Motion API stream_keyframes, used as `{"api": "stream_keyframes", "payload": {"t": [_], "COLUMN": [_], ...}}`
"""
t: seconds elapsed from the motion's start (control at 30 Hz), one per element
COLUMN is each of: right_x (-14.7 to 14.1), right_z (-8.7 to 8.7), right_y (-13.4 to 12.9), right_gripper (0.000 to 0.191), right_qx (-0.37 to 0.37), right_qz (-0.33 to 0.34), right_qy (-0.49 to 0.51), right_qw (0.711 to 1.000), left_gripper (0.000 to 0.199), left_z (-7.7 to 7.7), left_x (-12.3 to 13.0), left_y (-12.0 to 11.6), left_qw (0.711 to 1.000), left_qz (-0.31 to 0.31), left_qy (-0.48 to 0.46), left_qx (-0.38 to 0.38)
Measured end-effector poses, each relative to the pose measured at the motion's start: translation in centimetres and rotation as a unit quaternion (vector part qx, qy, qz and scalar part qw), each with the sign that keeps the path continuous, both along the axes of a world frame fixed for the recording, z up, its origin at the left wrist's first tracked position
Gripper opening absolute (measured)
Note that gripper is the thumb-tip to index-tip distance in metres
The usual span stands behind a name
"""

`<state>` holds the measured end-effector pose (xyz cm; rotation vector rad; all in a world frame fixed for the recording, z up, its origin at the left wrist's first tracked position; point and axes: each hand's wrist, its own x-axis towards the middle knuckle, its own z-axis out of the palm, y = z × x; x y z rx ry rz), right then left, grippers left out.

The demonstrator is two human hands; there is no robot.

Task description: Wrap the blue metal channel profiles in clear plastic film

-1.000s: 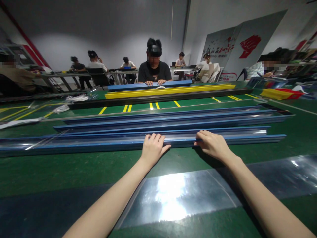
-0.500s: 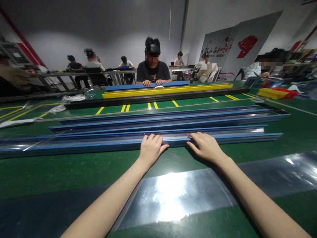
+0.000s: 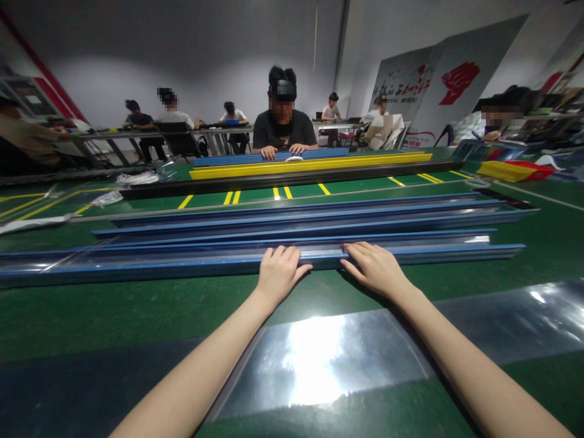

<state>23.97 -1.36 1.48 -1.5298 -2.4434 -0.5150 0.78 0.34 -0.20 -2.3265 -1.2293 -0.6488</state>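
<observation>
A long blue channel strip (image 3: 150, 270) lies across the green table in front of me, with a clear plastic film along its inside. My left hand (image 3: 279, 271) is closed over its front wall, fingers hooked over the top edge and thumb out along the near side. To the right, my right hand (image 3: 376, 267) grips the same wall, its fingertips inside at the film and its thumb on the front. A short stretch of the strip shows between the two hands. What the fingertips press on inside is partly hidden.
Behind lie more blue channel strips (image 3: 219, 230), then a black strip (image 3: 292, 180) and a yellow strip (image 3: 310, 165). A shiny clear sheet (image 3: 365, 347) lies under my forearms. Across the table a person (image 3: 285, 131) has both hands on a blue strip.
My right hand has slid slightly left along the front wall, nearer to my left hand. My left hand keeps its place on the strip. The view has shifted a little.
</observation>
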Motion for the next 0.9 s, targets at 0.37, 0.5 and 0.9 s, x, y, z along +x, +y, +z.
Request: {"api": "stream_keyframes", "payload": {"t": [0.37, 0.5, 0.9], "right_x": [-0.1, -0.24, -0.6], "right_z": [-0.23, -0.26, 0.05], "right_y": [-0.05, -0.05, -0.12], "right_gripper": [0.038, 0.036, 0.033], "right_qx": [-0.019, -0.02, -0.034], "right_qz": [-0.017, -0.024, -0.044], "right_qy": [0.013, 0.011, 0.012], "right_qw": [1.0, 0.999, 0.998], "left_gripper": [0.034, 0.035, 0.036], "left_z": [0.0, 0.0, 0.04], "left_x": [-0.02, -0.05, -0.02], "left_y": [0.07, 0.11, 0.13], "left_qw": [1.0, 1.0, 1.0], "left_qz": [0.0, -0.003, -0.002], "left_qy": [-0.001, -0.002, -0.003], "left_qx": [0.005, 0.009, 0.011]}}
